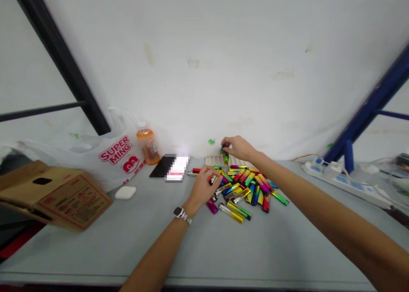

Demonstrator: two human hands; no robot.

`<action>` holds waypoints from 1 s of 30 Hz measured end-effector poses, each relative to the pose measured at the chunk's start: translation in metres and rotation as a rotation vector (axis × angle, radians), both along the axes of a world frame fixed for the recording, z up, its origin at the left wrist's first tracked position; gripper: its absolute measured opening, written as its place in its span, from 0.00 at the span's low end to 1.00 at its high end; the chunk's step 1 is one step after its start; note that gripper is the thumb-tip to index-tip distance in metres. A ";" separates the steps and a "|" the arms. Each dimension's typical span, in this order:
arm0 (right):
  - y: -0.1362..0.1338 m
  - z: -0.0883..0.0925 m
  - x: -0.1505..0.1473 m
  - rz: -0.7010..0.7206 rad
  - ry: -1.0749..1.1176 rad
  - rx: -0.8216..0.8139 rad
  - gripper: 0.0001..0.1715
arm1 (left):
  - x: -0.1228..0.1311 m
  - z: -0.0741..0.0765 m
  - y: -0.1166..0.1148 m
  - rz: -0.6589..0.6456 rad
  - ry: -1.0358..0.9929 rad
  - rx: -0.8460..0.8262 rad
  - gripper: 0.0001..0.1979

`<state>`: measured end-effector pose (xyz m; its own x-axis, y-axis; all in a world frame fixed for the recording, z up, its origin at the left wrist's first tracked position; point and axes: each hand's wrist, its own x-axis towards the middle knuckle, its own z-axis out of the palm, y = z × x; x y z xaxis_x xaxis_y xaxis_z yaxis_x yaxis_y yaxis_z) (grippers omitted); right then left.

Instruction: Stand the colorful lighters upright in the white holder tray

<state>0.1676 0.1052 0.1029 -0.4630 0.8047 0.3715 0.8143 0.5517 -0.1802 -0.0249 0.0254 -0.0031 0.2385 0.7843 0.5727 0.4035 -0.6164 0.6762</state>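
Shiny, multicoloured lighters (241, 195) lie in a loose pile in the middle of the table. Behind them, against the wall, is a beige tray (213, 160) with a grid of small holes. My right hand (235, 146) is above this tray, its fingers pinched on a green-and-dark lighter (226, 157) held roughly upright. At the pile's left side, my left hand (206, 182) has its fingers curled round a lighter (211, 179), mostly hidden by the fingers. A purple lighter (211, 206) lies just below that hand.
To the left are an open cardboard box (73, 198), a white plastic bag (105, 164), an orange bottle (148, 146), a white case (125, 192) and a dark tablet or phone (162, 166). A white power strip (345, 181) with plugs and cables lies at the right.
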 end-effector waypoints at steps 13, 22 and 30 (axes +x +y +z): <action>0.040 -0.004 -0.021 -0.043 -0.518 -0.016 0.15 | -0.008 0.000 0.005 0.027 0.046 -0.022 0.05; 0.044 -0.001 -0.029 -0.121 -0.568 -0.069 0.16 | -0.008 0.002 0.001 0.056 0.122 -0.062 0.06; 0.046 0.000 -0.035 -0.126 -0.562 -0.075 0.17 | -0.008 -0.005 0.006 0.093 0.156 -0.019 0.09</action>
<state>0.1321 0.1508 0.1026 -0.4719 0.8809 0.0355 0.8546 0.4472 0.2639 -0.0330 0.0313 -0.0078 0.2498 0.8176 0.5188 0.5590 -0.5592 0.6122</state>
